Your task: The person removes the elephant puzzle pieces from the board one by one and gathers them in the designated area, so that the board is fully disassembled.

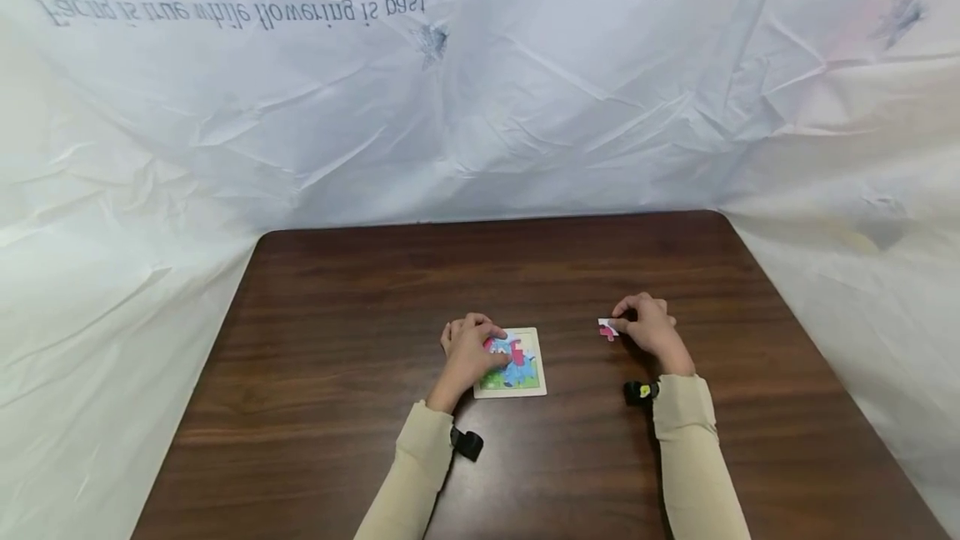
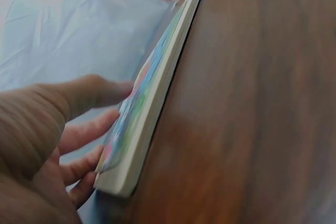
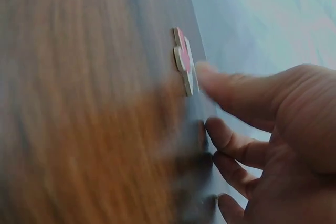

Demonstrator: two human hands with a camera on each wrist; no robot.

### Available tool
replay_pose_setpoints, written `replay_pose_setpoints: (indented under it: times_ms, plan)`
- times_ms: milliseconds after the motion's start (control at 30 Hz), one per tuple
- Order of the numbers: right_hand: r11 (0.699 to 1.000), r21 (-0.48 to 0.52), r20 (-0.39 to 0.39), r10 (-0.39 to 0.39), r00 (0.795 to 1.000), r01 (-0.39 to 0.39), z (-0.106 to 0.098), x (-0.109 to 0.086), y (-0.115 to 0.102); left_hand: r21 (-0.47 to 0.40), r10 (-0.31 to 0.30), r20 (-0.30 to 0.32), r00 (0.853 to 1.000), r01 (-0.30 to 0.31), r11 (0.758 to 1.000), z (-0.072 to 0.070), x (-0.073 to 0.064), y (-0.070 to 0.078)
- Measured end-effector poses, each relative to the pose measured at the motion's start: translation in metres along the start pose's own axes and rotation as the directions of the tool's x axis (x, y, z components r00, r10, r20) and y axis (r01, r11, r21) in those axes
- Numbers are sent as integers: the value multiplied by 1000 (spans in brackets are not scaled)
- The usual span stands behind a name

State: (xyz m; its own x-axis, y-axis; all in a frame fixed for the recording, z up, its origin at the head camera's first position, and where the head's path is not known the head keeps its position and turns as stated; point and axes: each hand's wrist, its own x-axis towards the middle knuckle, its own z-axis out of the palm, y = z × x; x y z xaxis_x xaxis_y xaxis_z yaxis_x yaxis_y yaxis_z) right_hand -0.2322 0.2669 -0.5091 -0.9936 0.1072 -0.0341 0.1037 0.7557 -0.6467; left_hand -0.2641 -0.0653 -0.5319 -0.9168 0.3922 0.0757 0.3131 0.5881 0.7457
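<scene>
A square jigsaw board (image 1: 511, 392) with a pale frame and a blue, pink and green picture lies flat on the table. My left hand (image 1: 471, 352) is over its left side; in the left wrist view the thumb (image 2: 113, 93) touches the picture, and the other fingers rest along the far edge. To the right of the board lies a loose pink and white jigsaw piece (image 1: 608, 329), seen edge-on as a thin wooden piece (image 3: 181, 59) in the right wrist view. My right hand (image 1: 651, 327) touches it with the thumb, while its other fingertips rest near the tabletop.
The dark brown wooden table (image 1: 337, 315) has rounded far corners. White sheeting (image 1: 465, 123) with printed lettering hangs behind it and along both sides. Black straps, the left one (image 1: 467, 444) and the right one (image 1: 640, 392), sit at the wrists.
</scene>
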Motion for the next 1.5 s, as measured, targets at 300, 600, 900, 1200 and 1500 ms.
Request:
replay_pose_setpoints:
  times_ms: [300,600,900,1200,1500]
  plan:
    - [995,54,-90,-78,993,83,0,-3,-18,-27,102,105,989,-100,995,-16,-4,-5]
    - [927,304,-154,-181,971,221,12,-2,-34,-41,98,96,990,-95,995,-22,-11,-21]
    - [836,520,-30,-188,982,176,35,-4,-65,-45,78,85,993,-74,996,-20,-16,-17]
    - [854,469,43,-276,960,225,64,-11,-83,-6,66,42,997,-66,998,-14,-18,-14]
    - [911,283,65,-332,941,301,93,-5,-74,19,67,27,997,-67,998,-11,-16,-16]
